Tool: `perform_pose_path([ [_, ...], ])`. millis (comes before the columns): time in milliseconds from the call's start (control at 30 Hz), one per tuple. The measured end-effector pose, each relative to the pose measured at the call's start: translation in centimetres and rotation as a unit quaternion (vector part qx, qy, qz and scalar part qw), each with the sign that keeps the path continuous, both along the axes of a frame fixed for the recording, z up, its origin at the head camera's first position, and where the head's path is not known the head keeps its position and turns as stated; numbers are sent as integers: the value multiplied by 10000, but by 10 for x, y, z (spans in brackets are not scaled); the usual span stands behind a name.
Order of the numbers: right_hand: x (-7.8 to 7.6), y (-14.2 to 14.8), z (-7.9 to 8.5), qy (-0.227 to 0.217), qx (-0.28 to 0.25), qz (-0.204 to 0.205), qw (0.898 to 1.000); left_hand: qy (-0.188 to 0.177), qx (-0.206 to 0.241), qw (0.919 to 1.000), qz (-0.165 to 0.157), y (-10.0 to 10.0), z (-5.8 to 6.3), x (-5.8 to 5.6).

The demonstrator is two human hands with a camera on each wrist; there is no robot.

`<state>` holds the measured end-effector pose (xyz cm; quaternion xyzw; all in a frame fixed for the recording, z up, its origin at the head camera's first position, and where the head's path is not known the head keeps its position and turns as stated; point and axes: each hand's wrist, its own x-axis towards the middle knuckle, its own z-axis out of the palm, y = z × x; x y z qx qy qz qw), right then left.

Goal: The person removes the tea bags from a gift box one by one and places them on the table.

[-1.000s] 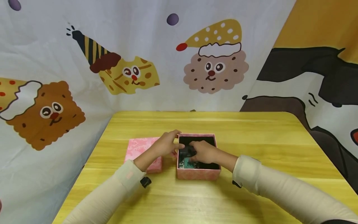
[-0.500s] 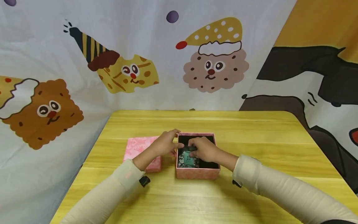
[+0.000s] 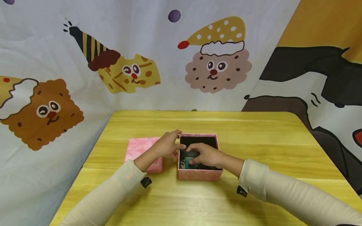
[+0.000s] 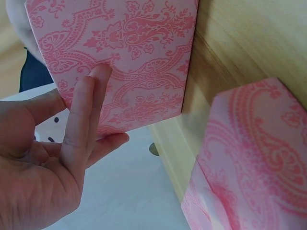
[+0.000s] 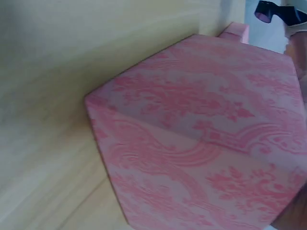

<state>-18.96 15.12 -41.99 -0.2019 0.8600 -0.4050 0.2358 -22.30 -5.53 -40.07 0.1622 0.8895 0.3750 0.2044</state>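
An uncovered pink patterned box (image 3: 200,175) with a dark interior stands mid-table. My left hand (image 3: 168,145) holds its left wall: the thumb reaches over the rim, and in the left wrist view the other fingers lie along the outer side of the box (image 4: 134,52). My right hand (image 3: 205,153) is inside the box, its thumb and fingers around a dark item with a teal label (image 3: 188,162). The item's exact kind is unclear, and the hand covers part of it. In the right wrist view the outer wall of the box (image 5: 192,129) hides most of the hand.
A pink patterned lid (image 3: 138,149) lies left of the box, partly under my left forearm. Both rest on a yellow wood-grain table (image 3: 254,131). A cartoon-printed cloth (image 3: 169,100) hangs behind the table and along the sides.
My right hand has shifted slightly within the box, and the dark item tilts differently, with less of the teal label showing than half a second ago. My left hand stays at the box wall.
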Motion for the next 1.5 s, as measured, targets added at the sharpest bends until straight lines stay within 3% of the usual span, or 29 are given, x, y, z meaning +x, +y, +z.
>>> perform_pose_path([
  [67, 0, 0, -3, -320, -80, 102, 9994, -13, 5, 10000, -14, 0, 0, 1],
  [167, 1, -2, -7, -294, 14, 221, 9993, 8, 9, 10000, -21, 0, 0, 1],
  [367, 2, -3, -7, -380, -280, -608, 9970, 127, -150, 9998, -70, 0, -1, 0],
  [467, 1, -3, -8, -377, -462, -786, 9951, 88, -128, 9998, -84, 0, -2, 0],
  [633, 1, -3, -10, -266, -535, -698, 9958, 37, -73, 9999, -94, 0, -1, 1],
  [767, 0, -3, -9, -445, -750, -661, 9940, 17, -106, 9999, -98, 0, -2, 0],
  [1500, -4, -3, -9, -673, -1177, -1037, 9853, -104, -16, 9999, -105, 0, 0, 1],
])
